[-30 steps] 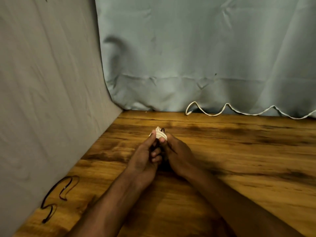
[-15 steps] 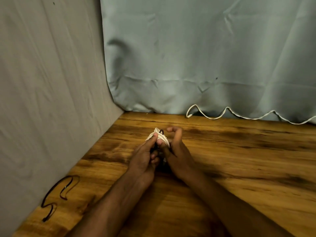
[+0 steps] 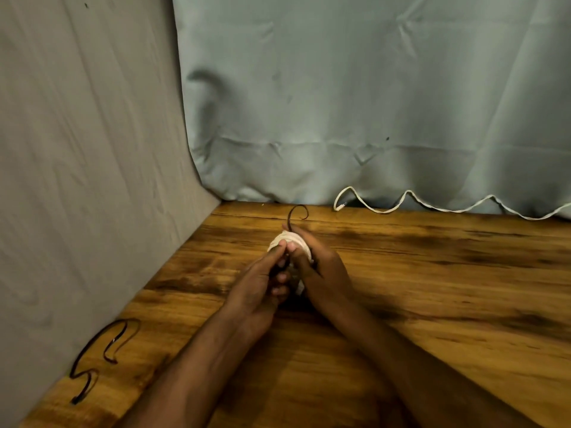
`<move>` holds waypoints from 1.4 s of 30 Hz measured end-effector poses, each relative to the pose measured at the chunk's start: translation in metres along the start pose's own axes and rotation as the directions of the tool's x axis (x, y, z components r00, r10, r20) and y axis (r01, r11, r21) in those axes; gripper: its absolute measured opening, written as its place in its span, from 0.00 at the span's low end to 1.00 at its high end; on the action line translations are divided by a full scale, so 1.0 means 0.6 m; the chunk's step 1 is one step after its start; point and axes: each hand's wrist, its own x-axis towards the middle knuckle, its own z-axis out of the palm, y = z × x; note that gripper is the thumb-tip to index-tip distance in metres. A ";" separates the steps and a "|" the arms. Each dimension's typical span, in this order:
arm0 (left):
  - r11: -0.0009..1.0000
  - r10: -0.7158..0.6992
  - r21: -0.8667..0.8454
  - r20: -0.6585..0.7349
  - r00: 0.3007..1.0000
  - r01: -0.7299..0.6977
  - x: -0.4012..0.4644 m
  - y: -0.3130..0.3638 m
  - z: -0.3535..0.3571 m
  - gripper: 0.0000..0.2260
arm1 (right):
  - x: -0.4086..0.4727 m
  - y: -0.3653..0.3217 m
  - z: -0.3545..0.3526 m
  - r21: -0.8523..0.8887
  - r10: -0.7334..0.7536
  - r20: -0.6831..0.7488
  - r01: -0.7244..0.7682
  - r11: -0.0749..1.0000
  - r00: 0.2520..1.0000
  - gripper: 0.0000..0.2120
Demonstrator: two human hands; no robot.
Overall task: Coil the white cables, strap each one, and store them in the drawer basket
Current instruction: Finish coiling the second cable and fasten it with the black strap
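Over the middle of the wooden table [image 3: 432,273], my two hands hold a small coil of white cable [image 3: 285,240]. My left hand [image 3: 259,288] pinches the coil's near side with thumb and fingers. My right hand [image 3: 321,270] wraps around the coil from the right. A thin dark strap [image 3: 296,213] curls up from the top of the coil, its end free in the air. Most of the coil is hidden between my fingers. A second white cable [image 3: 432,206] lies loose and wavy along the table's far edge, against the curtain.
A second dark strap [image 3: 102,350] lies in loose bends on the table at the near left, close to the grey wall [image 3: 77,180]. A pale blue curtain [image 3: 370,103] hangs behind the table. No drawer basket is in view.
The dark strap's end has come up above the coil and curls free. My right fingers, raised half a second ago, have closed back round the coil. Both hands stayed in place.
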 end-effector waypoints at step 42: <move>0.770 0.615 0.164 0.068 0.786 -0.617 0.104 0.005 0.026 0.21 | 0.001 -0.022 -0.022 0.397 0.223 0.074 -0.234 0.887 0.972 0.11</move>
